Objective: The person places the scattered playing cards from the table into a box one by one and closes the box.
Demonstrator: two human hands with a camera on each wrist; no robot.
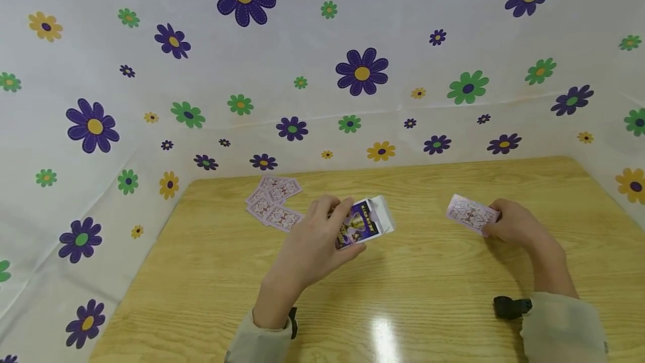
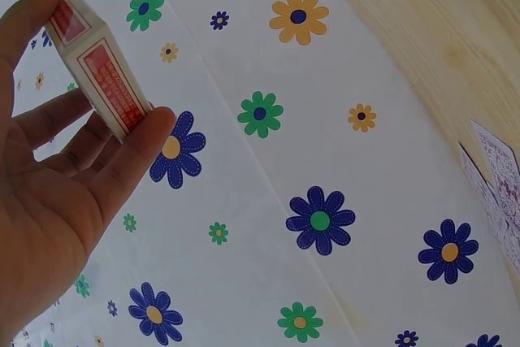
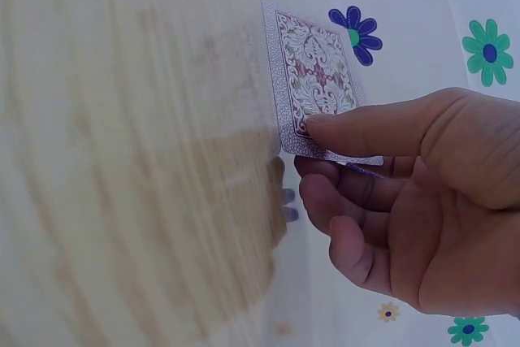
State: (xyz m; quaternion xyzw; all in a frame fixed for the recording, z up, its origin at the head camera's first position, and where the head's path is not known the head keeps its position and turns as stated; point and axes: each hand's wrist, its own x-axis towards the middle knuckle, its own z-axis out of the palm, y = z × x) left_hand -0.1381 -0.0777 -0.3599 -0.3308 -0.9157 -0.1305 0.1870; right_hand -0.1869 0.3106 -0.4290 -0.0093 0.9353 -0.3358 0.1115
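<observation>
My left hand (image 1: 314,240) grips a playing-card box (image 1: 359,223) above the middle of the table. The box has a dark purple and yellow printed face, and its white flap stands open toward the right. In the left wrist view the box's narrow side (image 2: 110,83) shows red printed panels between thumb and fingers. Over on the right, my right hand (image 1: 519,223) pinches a playing card (image 1: 471,214) at one end, its patterned back facing up. The right wrist view shows the thumb lying across that card (image 3: 313,71), held just over the wood. Whether it is a single card I cannot tell.
Several playing cards (image 1: 274,206) lie overlapped, backs up, at the table's far left. The light wooden table (image 1: 418,296) is bordered by a white cloth (image 1: 302,43) with purple, green and orange flowers. A black strap piece (image 1: 511,307) hangs at the right wrist.
</observation>
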